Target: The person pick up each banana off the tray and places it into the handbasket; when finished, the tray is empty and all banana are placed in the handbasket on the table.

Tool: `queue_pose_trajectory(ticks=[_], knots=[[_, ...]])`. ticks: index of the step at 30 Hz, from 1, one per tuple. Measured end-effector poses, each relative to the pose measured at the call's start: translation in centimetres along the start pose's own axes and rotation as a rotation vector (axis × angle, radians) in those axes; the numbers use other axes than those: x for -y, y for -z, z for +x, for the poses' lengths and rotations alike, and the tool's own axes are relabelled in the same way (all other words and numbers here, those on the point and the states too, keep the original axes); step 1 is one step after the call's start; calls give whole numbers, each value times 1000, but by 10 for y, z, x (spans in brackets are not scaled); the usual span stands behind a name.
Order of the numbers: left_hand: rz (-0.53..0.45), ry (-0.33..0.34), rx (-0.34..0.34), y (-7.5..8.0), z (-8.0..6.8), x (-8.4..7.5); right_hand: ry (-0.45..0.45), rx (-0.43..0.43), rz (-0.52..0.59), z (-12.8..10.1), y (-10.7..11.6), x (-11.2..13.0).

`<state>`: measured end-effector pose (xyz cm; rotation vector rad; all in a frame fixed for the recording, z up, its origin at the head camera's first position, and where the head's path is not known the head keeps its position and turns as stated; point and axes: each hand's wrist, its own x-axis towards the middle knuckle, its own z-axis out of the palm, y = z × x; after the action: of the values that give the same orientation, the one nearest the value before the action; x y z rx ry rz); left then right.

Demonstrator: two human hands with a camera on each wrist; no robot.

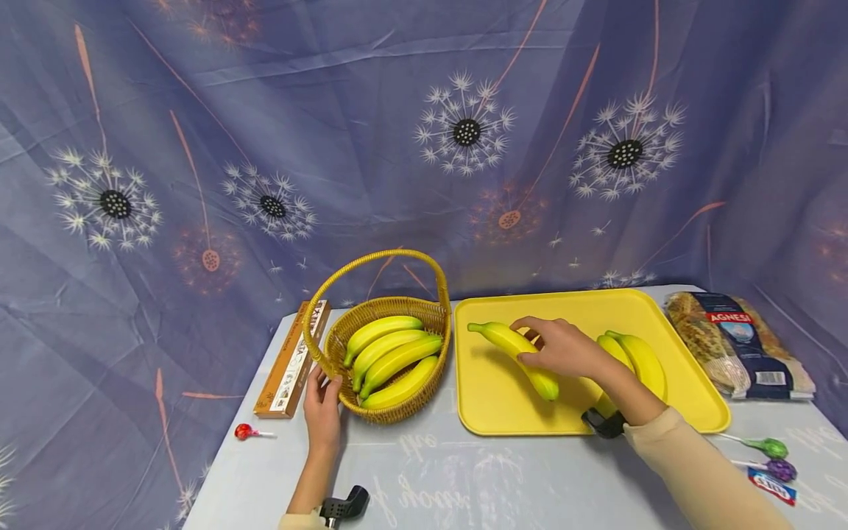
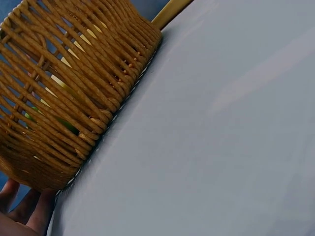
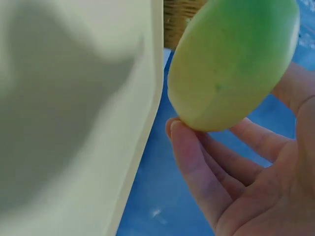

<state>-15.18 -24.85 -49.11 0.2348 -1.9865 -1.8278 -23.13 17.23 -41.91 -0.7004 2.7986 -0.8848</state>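
Note:
My right hand (image 1: 563, 347) holds a yellow banana (image 1: 513, 346) by its middle over the yellow tray (image 1: 477, 412), and a shadow lies beneath it. In the right wrist view the banana's greenish end (image 3: 231, 69) points toward the camera, with fingertips against its side. At the left, my left hand (image 1: 323, 408) grips the side of a wicker basket (image 1: 397, 414) near the foot of its tall handle; in the left wrist view its fingers (image 2: 42, 211) press on the weave. Several bananas (image 1: 397, 357) lie side by side inside the basket. More bananas (image 1: 639, 361) lie on the tray's right part, partly hidden by my right forearm.
A long orange-and-white box (image 1: 291, 361) lies left of the basket, with a red lollipop (image 1: 244, 431) before it. Right of the tray are an Agnesi pasta bag (image 1: 735, 346), a green lollipop (image 1: 771, 447), a purple lollipop (image 1: 780, 470) and a small blue packet (image 1: 771, 486). A patterned curtain (image 1: 371, 147) hangs behind.

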Motion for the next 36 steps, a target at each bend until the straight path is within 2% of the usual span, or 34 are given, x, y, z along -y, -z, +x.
queue_pose_trajectory(ticks=[5, 13, 21, 26, 32, 36], knots=[[-19, -17, 12, 0, 2, 0, 64, 42, 18, 14, 2, 24], [-47, -13, 17, -4, 2, 1, 144, 78, -69, 41, 3, 63], [-46, -13, 18, -7, 3, 0, 157, 128, -112, 76, 1, 99], [-54, -3, 21, -8, 2, 3, 187, 164, -214, 97, -3, 119], [-35, -4, 19, -4, 1, 2, 178, 235, -307, 122, -9, 143], [-32, -16, 3, -2, 1, 1, 156, 250, -370, 142, -18, 153]])
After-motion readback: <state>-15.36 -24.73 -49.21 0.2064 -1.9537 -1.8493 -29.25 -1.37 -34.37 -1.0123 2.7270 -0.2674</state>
